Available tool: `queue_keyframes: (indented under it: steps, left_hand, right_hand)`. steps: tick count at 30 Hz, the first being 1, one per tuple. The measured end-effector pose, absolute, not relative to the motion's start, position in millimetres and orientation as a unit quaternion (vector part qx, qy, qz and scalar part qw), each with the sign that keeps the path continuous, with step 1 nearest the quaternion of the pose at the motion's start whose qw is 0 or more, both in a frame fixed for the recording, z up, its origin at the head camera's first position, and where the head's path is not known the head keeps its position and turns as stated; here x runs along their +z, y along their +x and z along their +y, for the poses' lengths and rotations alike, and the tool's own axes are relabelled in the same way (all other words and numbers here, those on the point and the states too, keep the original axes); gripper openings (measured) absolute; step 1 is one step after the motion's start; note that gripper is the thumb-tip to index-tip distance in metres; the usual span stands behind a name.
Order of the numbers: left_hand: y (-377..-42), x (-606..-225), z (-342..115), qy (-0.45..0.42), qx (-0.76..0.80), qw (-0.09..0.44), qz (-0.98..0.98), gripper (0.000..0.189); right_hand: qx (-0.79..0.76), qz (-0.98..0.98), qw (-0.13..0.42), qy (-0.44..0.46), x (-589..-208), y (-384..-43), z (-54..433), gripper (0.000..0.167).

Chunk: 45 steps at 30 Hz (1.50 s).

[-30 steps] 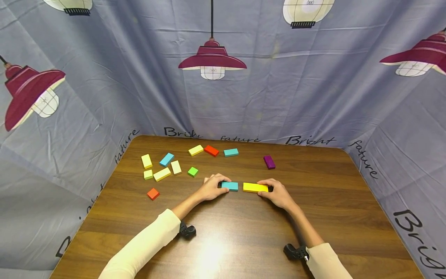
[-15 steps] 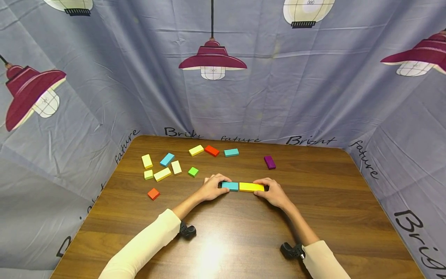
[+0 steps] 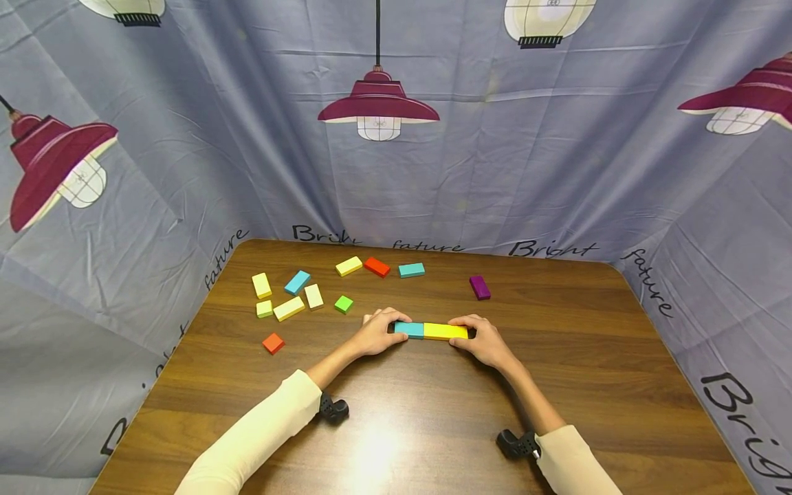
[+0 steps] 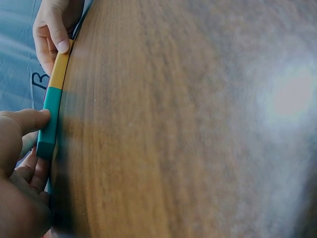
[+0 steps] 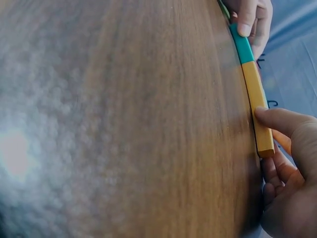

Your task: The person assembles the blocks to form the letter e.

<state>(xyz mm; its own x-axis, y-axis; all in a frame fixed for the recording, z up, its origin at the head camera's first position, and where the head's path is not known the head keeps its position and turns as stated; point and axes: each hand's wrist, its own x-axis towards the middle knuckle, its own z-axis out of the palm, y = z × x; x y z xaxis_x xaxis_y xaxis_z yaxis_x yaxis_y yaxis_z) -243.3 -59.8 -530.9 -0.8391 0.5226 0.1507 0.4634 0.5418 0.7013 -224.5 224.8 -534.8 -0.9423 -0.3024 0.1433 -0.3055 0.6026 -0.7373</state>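
On the table, a blue block and a longer yellow block lie end to end in one row, their short ends touching. My left hand pinches the blue block near its left end, thumb on the near side and fingers on the far side. The yellow block's right end is pinched the same way by my right hand. In the left wrist view the blue block looks teal, with the left thumb on its side. The right wrist view has the right thumb against the yellow block.
Loose blocks lie on the wooden table: an orange-red square, a green square, a red block, a teal block, a purple block, and several yellow and cream ones at left. A printed curtain surrounds the table.
My right hand has slid the yellow block leftward, closing the gap until it meets the blue block. The left hand and the blue block have stayed in place.
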Motion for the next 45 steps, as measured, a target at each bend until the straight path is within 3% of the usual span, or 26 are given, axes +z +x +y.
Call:
queue_keyframes:
  steps: [12,20,32,45]
  left_hand:
    - [-243,-530,-61,0.284,0.382,0.037,0.879,0.030]
    - [-242,-529,-62,0.289,0.367,0.033,0.884,0.054]
    - [-215,-525,-57,0.369,0.131,-0.043,0.919,0.065]
    - [-201,-520,-41,0.393,0.040,-0.015,0.919,0.064]
  right_hand:
    - [0.398,-0.903,-0.006,0.162,-533,-225,223,0.037]
    - [0.391,-0.907,-0.009,0.158,-534,-225,222,0.039]
    - [0.387,-0.909,-0.004,0.156,-535,-225,222,0.040]
    - [0.389,-0.908,-0.003,0.156,-538,-226,222,0.040]
